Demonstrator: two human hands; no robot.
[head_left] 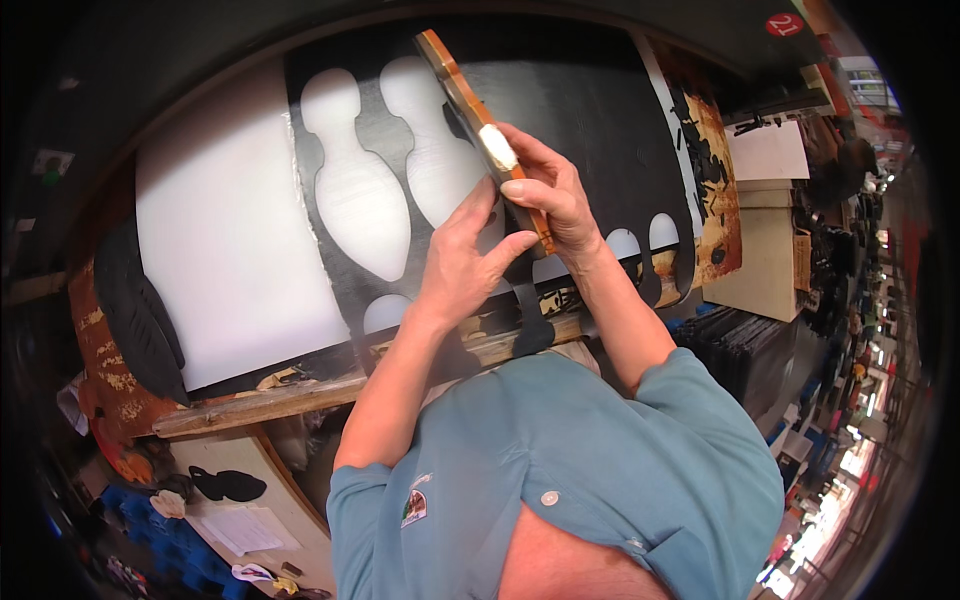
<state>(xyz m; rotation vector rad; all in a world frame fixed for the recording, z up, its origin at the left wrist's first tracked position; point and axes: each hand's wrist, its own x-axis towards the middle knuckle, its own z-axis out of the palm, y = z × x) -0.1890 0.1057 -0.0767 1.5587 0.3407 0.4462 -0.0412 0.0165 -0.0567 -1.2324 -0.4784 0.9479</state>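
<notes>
Orange-edged tool [474, 112] between both hands [458, 262]

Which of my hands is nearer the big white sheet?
Left. Your left hand sits right of the white sheet; your right hand, gripping the orange bar, is farther right.

bar [477, 118]: orange-brown, white patch [498, 147] | left sheet [230, 240]: white | right sheet [580, 110]: black | cutouts [362, 215]: white | shirt [620, 450]: teal, white button [549, 498] | disc [784, 25]: red

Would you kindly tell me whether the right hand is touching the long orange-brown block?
Touching: the head view shows the right hand gripping the long orange-brown block, its thumb lying over the edge with no visible gap.
</notes>
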